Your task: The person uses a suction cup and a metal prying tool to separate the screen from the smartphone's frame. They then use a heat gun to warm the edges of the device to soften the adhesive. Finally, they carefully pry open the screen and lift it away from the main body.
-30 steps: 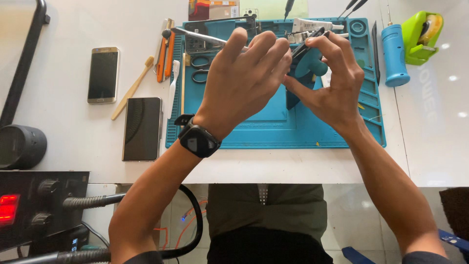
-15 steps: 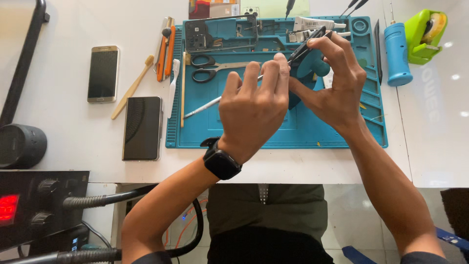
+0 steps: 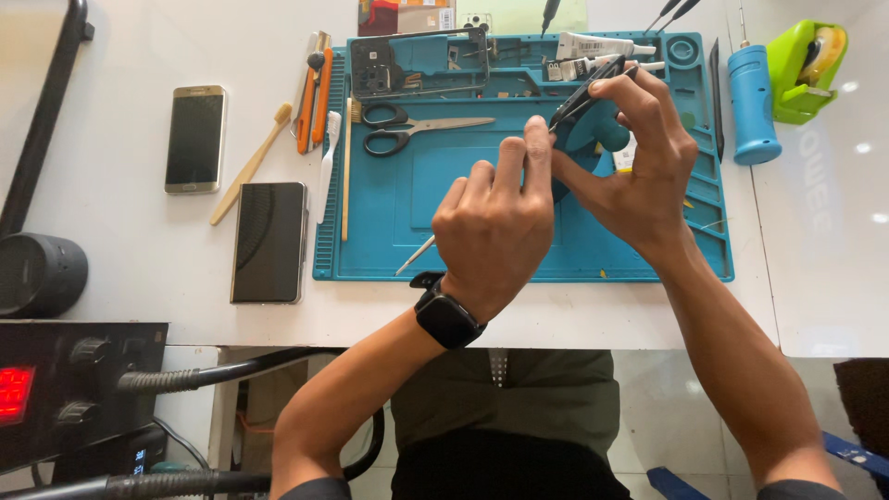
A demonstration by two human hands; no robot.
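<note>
left hand [image 3: 495, 222]: raised over the blue work mat [image 3: 444, 241], fingers curled, thumb and forefinger pinching something small at the tip; too small and hidden to say what. A dark watch sits on the wrist.
right hand [image 3: 639, 157]: closed on dark tweezers [image 3: 585, 93], tips angled up and away towards the back of the mat. Thumb meets the left fingertips, so both hands work on one spot.
workpiece: held in the air between the two hands, above mid-mat, not resting on it. A dark blue shape shows behind the fingers; cannot tell what it is.
progress: judging by the open phone frame [image 3: 421, 63] lying at the mat's back edge, disassembly is done and fine part handling is under way. Nothing seen going back into the frame yet.
on mat: scissors [image 3: 417, 128] just in front of the frame, a thin metal pick [image 3: 415, 256] half under the left hand, small tubes [image 3: 593, 51] at the back right.
off mat, person's left: gold phone [image 3: 195, 139], black phone [image 3: 269, 241], wooden-handled brush [image 3: 250, 165], orange-handled tools [image 3: 315, 93].
off mat, person's right: blue cylinder [image 3: 752, 102], green tape dispenser [image 3: 804, 69].
near edge: black station with red display [image 3: 74, 389], hoses trailing below the white table [image 3: 111, 231].
in the way: pick and scissors lie close under the hands; they could snag if the hands come down.
</note>
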